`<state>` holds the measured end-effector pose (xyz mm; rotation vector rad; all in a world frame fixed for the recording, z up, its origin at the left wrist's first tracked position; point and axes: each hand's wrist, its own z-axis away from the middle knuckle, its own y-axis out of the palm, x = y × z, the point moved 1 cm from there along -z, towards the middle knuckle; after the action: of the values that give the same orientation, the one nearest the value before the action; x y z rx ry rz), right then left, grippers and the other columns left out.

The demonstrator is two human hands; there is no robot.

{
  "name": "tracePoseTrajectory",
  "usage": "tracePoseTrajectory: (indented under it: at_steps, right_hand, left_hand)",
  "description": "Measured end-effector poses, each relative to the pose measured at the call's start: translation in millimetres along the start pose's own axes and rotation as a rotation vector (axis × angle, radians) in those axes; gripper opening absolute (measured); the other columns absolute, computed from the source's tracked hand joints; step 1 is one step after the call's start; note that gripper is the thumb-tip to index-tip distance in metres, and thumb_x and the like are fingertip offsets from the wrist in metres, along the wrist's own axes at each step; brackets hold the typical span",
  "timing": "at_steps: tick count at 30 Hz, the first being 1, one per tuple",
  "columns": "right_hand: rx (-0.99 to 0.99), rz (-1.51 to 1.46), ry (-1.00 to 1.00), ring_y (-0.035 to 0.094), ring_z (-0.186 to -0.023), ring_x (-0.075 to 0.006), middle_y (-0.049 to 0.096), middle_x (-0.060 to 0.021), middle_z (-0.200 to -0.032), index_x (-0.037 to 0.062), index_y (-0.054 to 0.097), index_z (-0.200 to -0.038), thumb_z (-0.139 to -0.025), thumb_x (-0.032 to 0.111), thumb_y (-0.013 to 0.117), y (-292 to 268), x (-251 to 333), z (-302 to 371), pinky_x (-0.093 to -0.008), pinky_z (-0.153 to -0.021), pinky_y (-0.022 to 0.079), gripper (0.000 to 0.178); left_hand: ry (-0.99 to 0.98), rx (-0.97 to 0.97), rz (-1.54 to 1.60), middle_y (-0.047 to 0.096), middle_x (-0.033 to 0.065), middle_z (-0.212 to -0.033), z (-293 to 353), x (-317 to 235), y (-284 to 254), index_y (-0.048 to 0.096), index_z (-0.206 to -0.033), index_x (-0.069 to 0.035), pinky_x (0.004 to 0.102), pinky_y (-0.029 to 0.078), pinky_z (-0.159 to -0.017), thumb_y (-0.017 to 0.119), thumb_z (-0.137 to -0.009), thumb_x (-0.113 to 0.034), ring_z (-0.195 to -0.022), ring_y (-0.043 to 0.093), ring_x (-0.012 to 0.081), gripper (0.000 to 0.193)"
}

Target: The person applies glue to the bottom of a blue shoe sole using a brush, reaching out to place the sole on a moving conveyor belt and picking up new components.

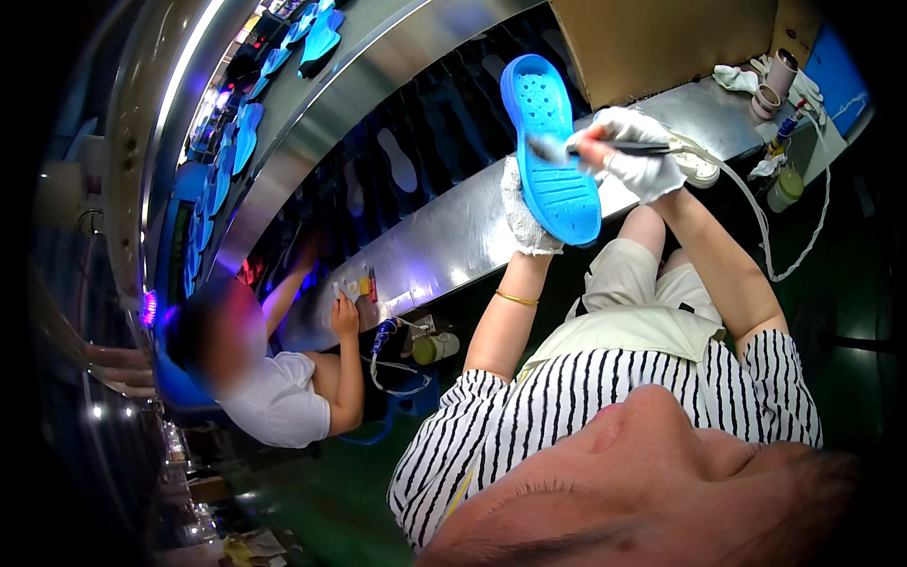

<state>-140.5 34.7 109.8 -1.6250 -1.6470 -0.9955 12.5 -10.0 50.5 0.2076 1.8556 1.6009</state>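
A bright blue shoe sole [567, 194], with holes at its far end and ridges across its middle, is held up in front of me. My left hand [521, 213], in a white knitted glove, is closed around it from behind and below, so most of those fingers are hidden. In my right hand [638, 161], also white-gloved with bare fingertips showing, is a brush [652, 148] with a dark handle. Its blurred bristle end lies over the middle of the sole; whether it touches I cannot tell. A pale hose [727, 170] curves away from the handle's rear end.
A steel ledge [453, 241] runs across in front of me, beside a conveyor [321, 99] carrying several blue soles. Cardboard [652, 47] stands behind; cylindrical containers [777, 80], gloves and a green bottle [784, 189] are at right. A co-worker [283, 387] sits at left.
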Motion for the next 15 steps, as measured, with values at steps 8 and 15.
tracePoseTrajectory:
  at_steps: [8,15]
  right_hand:
    - [-0.002,0.613,-0.585,0.061,-0.075,-0.0240,0.060,-0.0086,-0.082,0.0072,0.062,-0.085,-0.070,0.002,0.068,-26,-22,-41,-0.0309,-0.066,0.049,0.016]
    - [0.447,0.527,-0.428,0.060,-0.080,-0.0272,0.063,-0.0096,-0.087,0.0051,0.061,-0.080,-0.064,-0.006,0.067,-24,21,5,-0.0336,-0.068,0.048,0.020]
  left_hand:
    - [-0.133,0.074,-0.038,0.057,0.0167,-0.116,8,3,23,0.041,-0.131,-0.004,0.0511,0.045,-0.092,0.036,-0.089,-0.055,-0.101,0.058,0.0338,0.066]
    - [0.034,-0.048,-0.301,0.060,0.0153,-0.108,7,-16,13,0.048,-0.124,-0.004,0.0403,0.051,-0.082,0.038,-0.090,-0.054,-0.093,0.061,0.0278,0.061]
